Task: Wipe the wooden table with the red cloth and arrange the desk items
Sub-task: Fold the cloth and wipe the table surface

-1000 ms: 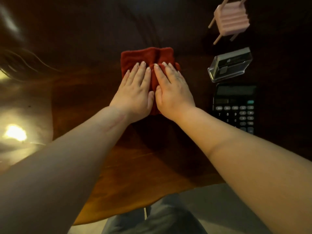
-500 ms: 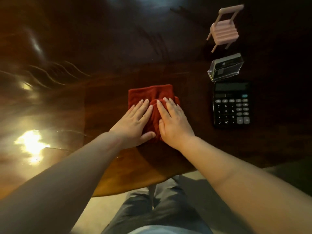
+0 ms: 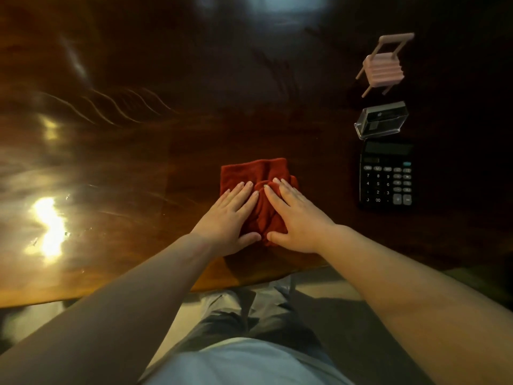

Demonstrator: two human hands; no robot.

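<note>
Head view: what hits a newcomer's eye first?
The folded red cloth on the glossy wooden table, near its front edge, with the left hand and right hand pressed flat on it. Then the bright light glare at left and the black calculator at right.

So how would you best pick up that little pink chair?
Probably by the top rail of the pink chair, pinched from above. The chair seems to stand upright, and that rail sits clear on two thin posts, with an open gap beneath it.

Chair (image 3: pixel 384 69) stands behind holder (image 3: pixel 381 120), holder behind calculator (image 3: pixel 386 176), all right of cloth (image 3: pixel 254 170).
</note>
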